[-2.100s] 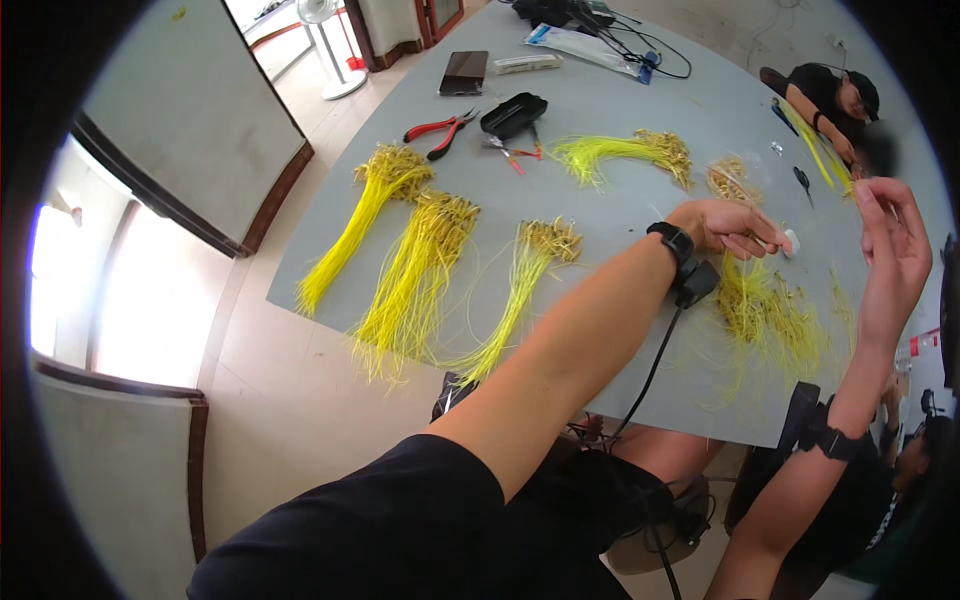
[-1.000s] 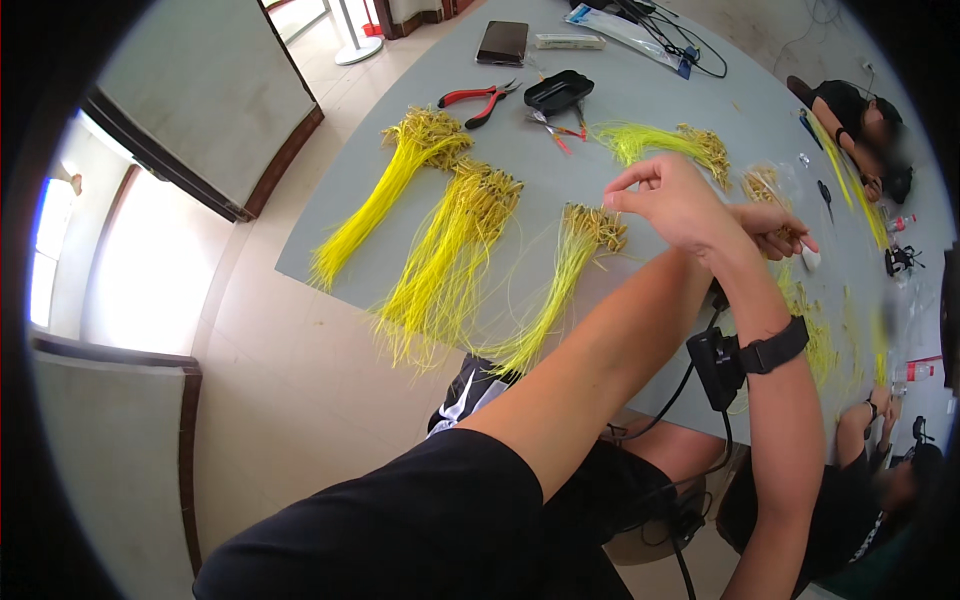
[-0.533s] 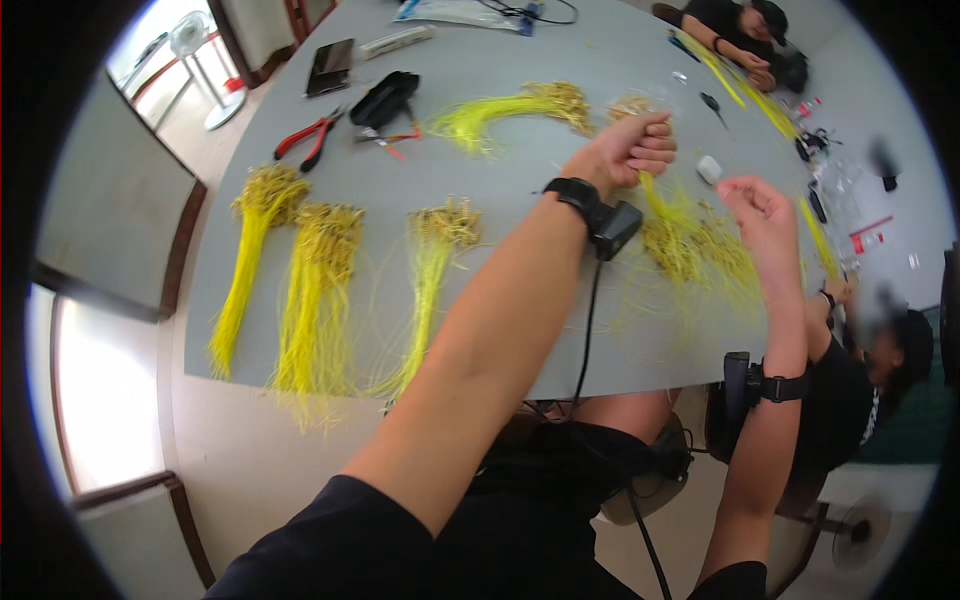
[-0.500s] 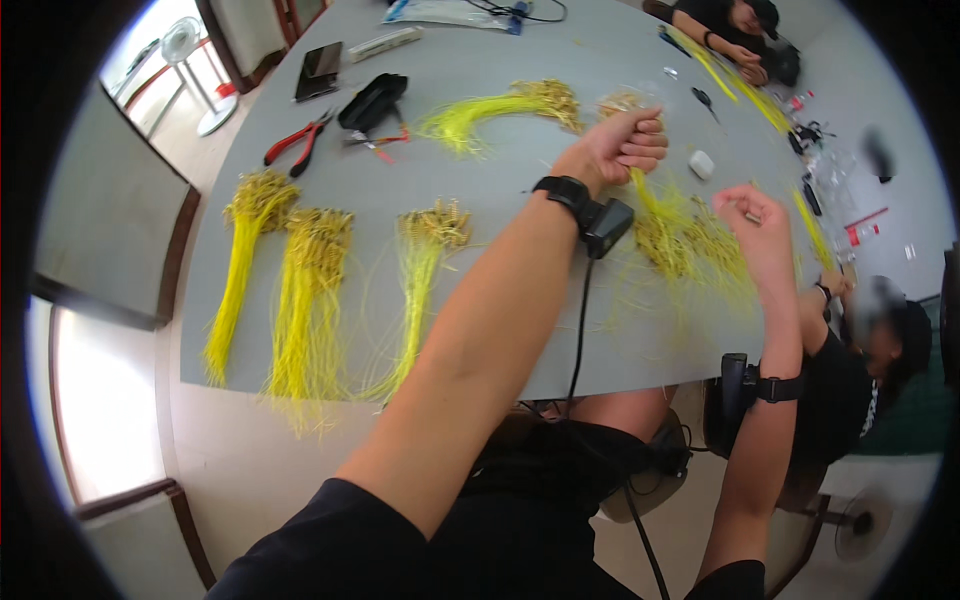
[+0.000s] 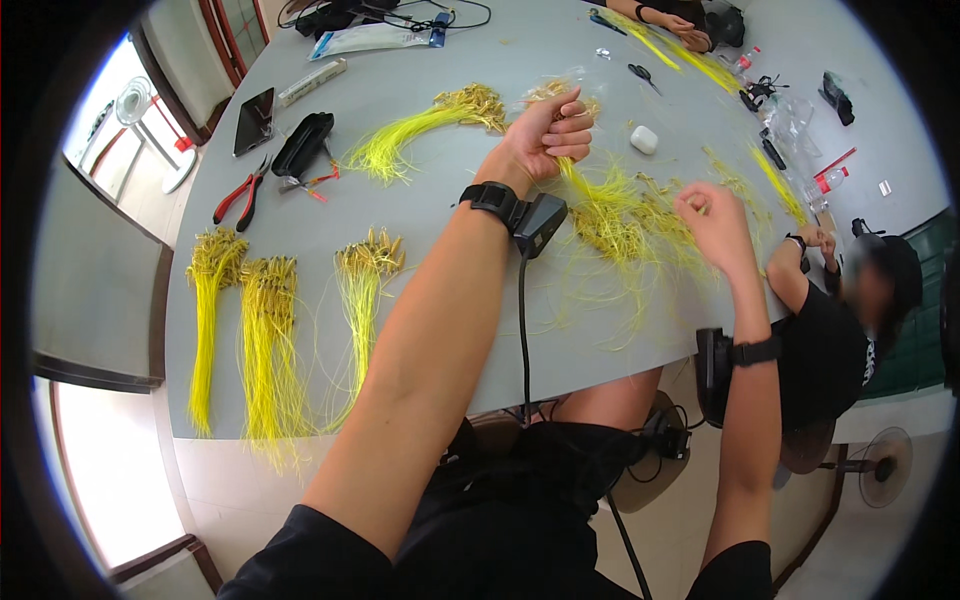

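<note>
My left hand [image 5: 550, 132] is closed around the upper part of a bundle of thin yellow strands [image 5: 568, 175], over the middle of the table. Below and to the right of it spreads a loose, tangled pile of yellow strands with gold-coloured ends [image 5: 625, 228]. At the pile's right side is my right hand [image 5: 718, 228], its thumb and fingers curled together; whatever may be between the fingertips is too small to make out. Three sorted bundles lie at the left: the leftmost bundle [image 5: 205, 330], a wider bundle [image 5: 268, 330] and a thinner bundle [image 5: 365, 290].
Another yellow bundle [image 5: 400, 137] lies farther back, near red-handled pliers [image 5: 242, 197], a black tray [image 5: 302, 145] and a phone [image 5: 254, 122]. A white case [image 5: 643, 140] and scissors [image 5: 644, 76] lie beyond my hands. Co-workers sit at the right [image 5: 830, 340] and far right.
The whole view has shifted, so the table's things appear farther left. My left hand still grips its strands. My right hand has turned somewhat and its fingers remain curled near the pile.
</note>
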Demonstrator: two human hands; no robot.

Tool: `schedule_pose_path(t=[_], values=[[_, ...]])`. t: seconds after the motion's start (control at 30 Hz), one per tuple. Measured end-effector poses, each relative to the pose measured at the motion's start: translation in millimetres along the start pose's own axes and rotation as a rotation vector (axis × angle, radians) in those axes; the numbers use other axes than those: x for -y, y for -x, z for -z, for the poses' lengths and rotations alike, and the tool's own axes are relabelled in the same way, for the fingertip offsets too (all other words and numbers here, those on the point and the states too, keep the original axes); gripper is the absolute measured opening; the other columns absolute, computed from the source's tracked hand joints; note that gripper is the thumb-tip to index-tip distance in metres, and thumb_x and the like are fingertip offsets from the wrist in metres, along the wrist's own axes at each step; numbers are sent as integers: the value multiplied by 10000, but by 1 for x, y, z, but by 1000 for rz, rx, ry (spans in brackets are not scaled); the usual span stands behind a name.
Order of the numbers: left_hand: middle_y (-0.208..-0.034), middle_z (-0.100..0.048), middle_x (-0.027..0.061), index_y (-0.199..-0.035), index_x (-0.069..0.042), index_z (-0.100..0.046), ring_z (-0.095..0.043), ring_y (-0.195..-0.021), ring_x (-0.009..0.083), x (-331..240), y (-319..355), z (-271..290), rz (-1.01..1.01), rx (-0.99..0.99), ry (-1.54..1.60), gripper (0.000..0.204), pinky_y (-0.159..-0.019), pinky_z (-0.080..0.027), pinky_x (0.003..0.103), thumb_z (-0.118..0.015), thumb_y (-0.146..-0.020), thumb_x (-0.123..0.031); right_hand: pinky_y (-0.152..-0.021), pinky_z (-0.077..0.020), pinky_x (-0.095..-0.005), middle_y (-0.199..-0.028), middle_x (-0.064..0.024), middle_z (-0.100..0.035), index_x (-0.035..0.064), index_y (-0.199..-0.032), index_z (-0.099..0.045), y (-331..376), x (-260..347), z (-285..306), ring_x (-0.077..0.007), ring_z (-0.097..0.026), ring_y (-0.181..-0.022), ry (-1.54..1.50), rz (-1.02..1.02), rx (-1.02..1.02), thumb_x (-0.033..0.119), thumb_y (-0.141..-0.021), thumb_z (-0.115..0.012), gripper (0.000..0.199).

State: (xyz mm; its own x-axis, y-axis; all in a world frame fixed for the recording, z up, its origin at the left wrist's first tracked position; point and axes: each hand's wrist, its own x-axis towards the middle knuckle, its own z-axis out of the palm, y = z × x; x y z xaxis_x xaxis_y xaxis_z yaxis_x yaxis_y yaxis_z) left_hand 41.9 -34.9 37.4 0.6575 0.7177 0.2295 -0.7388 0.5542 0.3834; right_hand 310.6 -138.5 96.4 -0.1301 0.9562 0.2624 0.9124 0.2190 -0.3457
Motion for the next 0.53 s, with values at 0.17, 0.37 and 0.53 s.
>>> schedule_pose_path(t=[0.17, 0.37, 0.53], values=[[-547, -280, -63, -687, -134, -406, -224, -388, 26, 1, 1, -2, 4, -35, -40, 421, -329, -202, 187, -433, -1075, -296, -656, -495, -380, -777, -102, -683, 84, -912, -718, -45, -1, -17, -268, -652, -718, 31, 79, 27, 201, -832, -709, 142], [-553, -287, -63, -696, -127, -414, -229, -391, 27, 1, 1, -2, 37, -26, -64, 407, -329, -202, 188, -454, -1068, -286, -719, -521, -371, -835, -85, -708, 94, -909, -730, -68, 4, -36, -251, -677, -786, 144, 75, 123, 190, -819, -732, 131], [-550, -283, -64, -737, -128, -433, -236, -394, 28, 1, 1, -5, 34, -94, -166, 361, -328, -209, 194, -508, -1045, -301, -799, -534, -354, -910, -96, -743, 47, -930, -746, -76, 3, -31, -206, -694, -856, -183, 15, 40, 167, -821, -739, 162]])
